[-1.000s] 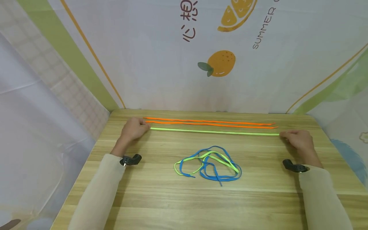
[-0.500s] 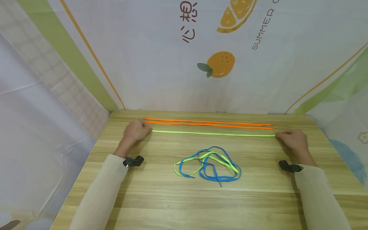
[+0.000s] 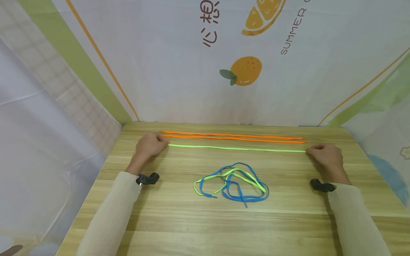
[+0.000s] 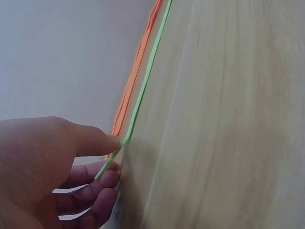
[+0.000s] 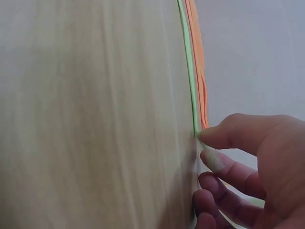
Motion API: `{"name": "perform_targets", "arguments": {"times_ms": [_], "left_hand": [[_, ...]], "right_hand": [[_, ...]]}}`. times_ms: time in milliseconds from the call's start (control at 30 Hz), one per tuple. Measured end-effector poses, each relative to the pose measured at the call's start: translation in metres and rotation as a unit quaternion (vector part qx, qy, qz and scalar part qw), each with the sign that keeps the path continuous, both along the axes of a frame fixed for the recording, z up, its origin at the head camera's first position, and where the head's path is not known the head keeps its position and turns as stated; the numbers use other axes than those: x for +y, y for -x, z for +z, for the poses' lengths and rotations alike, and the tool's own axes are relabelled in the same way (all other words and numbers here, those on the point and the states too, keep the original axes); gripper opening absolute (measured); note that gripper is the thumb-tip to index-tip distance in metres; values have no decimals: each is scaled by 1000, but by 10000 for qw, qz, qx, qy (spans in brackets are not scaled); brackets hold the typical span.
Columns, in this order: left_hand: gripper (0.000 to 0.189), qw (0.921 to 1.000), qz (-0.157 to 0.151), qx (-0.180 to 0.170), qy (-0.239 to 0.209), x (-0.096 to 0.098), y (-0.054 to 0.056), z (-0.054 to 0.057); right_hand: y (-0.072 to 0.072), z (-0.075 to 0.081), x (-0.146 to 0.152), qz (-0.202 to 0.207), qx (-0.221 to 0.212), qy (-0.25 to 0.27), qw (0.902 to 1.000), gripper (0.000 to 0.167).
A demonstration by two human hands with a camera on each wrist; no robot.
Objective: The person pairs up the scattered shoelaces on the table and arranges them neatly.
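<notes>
A green shoelace [image 3: 224,148] runs nearly straight from side to side, just in front of two orange shoelaces [image 3: 230,139]. My left hand [image 3: 151,145] pinches its left end between thumb and fingers; in the left wrist view the tip of the green shoelace [image 4: 110,164] pokes out past the thumb. At the other end my right hand [image 3: 327,156] pinches the lace, its thumb on the green shoelace [image 5: 192,90] in the right wrist view. The orange pair lies side by side, parallel to the green one.
Nearer the middle of the wooden table [image 3: 205,231] lies a loose tangle of a blue shoelace [image 3: 246,200] and another green shoelace [image 3: 205,177]. A white printed cloth [image 3: 179,89] hangs behind the table's back edge, with more cloth at both sides.
My right hand has shifted left, and the green shoelace's right end with it. My left hand has come slightly nearer, so the lace lies a little farther from the orange ones.
</notes>
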State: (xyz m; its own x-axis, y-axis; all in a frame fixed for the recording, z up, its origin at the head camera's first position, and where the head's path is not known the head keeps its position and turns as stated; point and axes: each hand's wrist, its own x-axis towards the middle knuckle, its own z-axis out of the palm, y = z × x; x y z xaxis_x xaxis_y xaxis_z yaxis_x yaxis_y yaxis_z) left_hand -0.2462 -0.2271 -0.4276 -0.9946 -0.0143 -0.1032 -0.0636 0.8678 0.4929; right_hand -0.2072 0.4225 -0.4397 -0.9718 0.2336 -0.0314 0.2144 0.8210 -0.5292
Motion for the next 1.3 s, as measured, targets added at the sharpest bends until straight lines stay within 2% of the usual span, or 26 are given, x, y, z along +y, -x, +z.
{"name": "perform_targets", "arguments": {"times_ms": [167, 200, 333, 500, 633, 767, 933, 1100, 1300], "left_hand": [[48, 9999, 64, -72, 33, -7, -4, 5], [47, 9998, 104, -142, 34, -5, -8, 10], [48, 9999, 126, -27, 25, -9, -13, 16], [44, 9991, 5, 351, -226, -4, -19, 26], [41, 9948, -143, 802, -604, 9, -26, 35], [34, 9857, -437, 1344, -913, 31, -35, 43], [28, 9710, -994, 1837, -1161, 65, -52, 51], [22, 9634, -1652, 1880, -958, 101, -71, 53], [11, 9526, -2414, 1763, -565, 135, -89, 45]], "right_hand": [[-4, 1, 3, 44, -22, -12, 10000, 50], [-5, 1, 4, 61, 2, -44, 10000, 49], [-9, 3, 3, 27, 183, -143, 9997, 45], [-12, 7, -9, -112, 775, -160, 9968, 41], [-17, 15, -30, 52, 1303, -87, 9914, 34], [-24, 26, -54, 417, 1586, 44, 9865, 28], [-33, 40, -88, 1113, 1560, 39, 9815, 26], [-42, 51, -121, 1800, 1420, -46, 9733, 19], [-53, 55, -156, 2487, 1337, -209, 9591, 10]]}}
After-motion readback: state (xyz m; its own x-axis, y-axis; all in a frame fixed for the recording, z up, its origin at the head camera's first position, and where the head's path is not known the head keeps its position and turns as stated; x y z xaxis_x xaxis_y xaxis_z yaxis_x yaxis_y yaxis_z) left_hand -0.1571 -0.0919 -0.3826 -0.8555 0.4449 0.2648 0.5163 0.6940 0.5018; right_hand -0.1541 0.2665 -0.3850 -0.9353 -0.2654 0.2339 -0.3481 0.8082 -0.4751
